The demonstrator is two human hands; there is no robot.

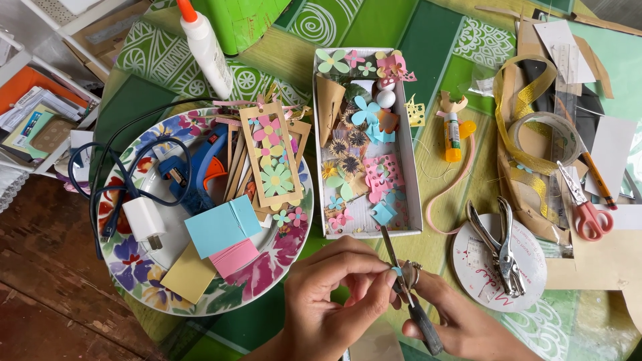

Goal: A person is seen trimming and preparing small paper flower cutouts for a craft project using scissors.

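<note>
Left hand (334, 301) is curling tight, thumb and forefinger pinching a tiny blue paper bit (396, 271) at frame 6 o'clock. Right hand (455, 321) is closing its fist around a dark-handled tool (409, 301), blade pointing toward 12 o'clock and touching the paper bit. Both are sitting just below the white box (414, 194) of paper flowers; floral plate (134, 267) is lying at 9 o'clock, hole punch (501, 247) at 3 o'clock.

Box (414, 180) between plate (134, 267) and hole punch (501, 247)
</note>
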